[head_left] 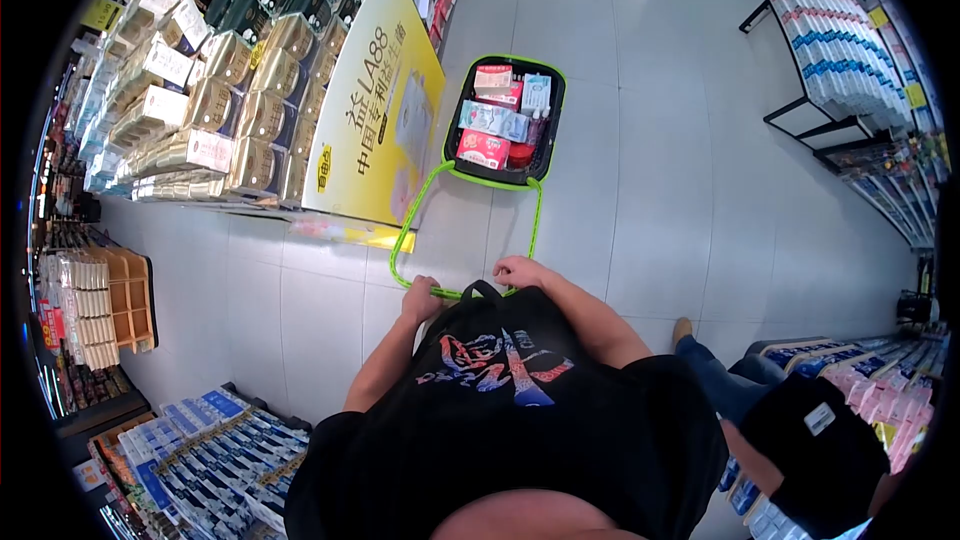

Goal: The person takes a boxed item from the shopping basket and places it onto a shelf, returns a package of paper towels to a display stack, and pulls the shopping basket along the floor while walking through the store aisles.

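My left hand is closed around the near left corner of a bright green handle. The handle stretches from a black basket with a green rim on the floor ahead of me. Inside the basket lie pink-and-white boxes, a pale patterned pack, a white box and a red round container. Near the handle's right corner is my right hand, with its fingers curled in; what they hold, if anything, is hidden. Between my hands a black strap loop sticks up.
To the left rises a display of gold packs with a yellow-and-white sign board close beside the basket. A shelf stands at the right. Another person in a black top is at my lower right. Stacked packs lie lower left.
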The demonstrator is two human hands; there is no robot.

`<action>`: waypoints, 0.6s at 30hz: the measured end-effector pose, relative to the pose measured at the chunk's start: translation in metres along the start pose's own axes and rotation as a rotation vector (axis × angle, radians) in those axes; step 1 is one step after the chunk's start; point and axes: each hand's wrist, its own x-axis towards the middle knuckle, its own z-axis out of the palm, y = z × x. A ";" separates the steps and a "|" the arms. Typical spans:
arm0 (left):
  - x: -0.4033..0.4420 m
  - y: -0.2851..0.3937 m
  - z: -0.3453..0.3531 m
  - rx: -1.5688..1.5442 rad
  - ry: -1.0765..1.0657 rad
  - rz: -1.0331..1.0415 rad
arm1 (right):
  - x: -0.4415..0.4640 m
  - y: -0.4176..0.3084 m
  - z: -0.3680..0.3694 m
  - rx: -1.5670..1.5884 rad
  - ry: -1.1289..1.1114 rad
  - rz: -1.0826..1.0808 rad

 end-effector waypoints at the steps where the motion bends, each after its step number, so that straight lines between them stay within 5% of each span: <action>1: 0.007 -0.010 0.008 -0.028 0.018 -0.012 | 0.001 0.002 -0.001 -0.010 -0.012 0.001; 18: 0.019 0.010 -0.009 0.085 -0.036 -0.029 | 0.003 -0.017 -0.002 -0.129 -0.309 0.080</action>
